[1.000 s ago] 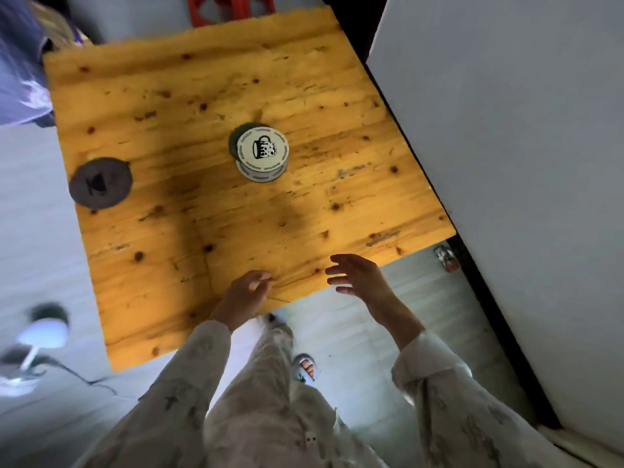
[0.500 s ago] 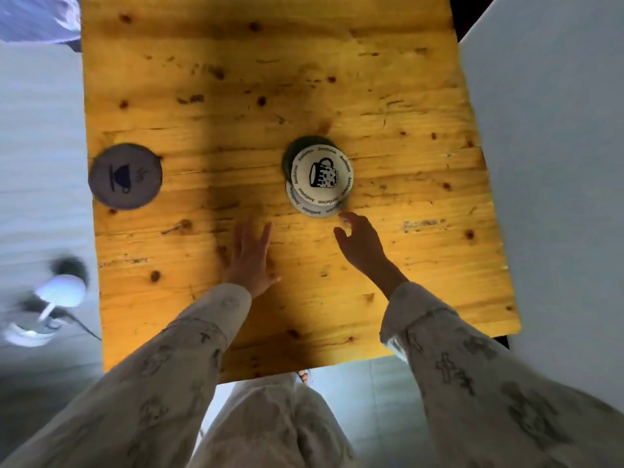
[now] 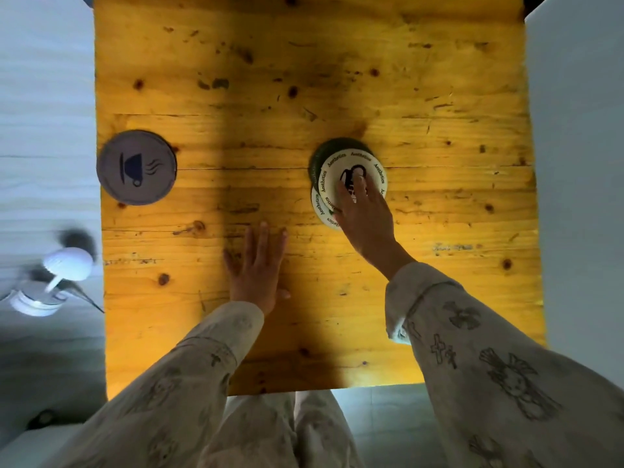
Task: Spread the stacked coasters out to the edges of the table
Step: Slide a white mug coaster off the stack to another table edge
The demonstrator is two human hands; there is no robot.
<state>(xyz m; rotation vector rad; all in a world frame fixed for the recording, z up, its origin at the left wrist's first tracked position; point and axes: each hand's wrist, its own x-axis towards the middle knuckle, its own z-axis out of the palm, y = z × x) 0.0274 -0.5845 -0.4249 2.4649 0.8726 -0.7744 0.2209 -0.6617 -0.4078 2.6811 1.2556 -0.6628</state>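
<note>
A stack of round coasters (image 3: pixel 332 170) sits right of the middle of the yellow wooden table (image 3: pixel 304 79). Its top coaster is white with a mug drawing and lettering round the rim; a dark one and another white one peek out beneath. My right hand (image 3: pixel 364 214) lies on the top coaster, fingertips pressing on its face. My left hand (image 3: pixel 258 268) rests flat on the bare wood, fingers apart, left of the stack. A single grey coaster (image 3: pixel 136 167) with a steaming cup drawing lies at the table's left edge.
A white wall or panel (image 3: pixel 580 163) runs along the table's right side. On the pale floor at the left stands a small white lamp-like object (image 3: pixel 57 271) with a cord. My legs show below the table's near edge.
The view has moved in over the table. My right hand has gone from the near edge onto the top coaster. My left hand has come forward and spread flat on the wood.
</note>
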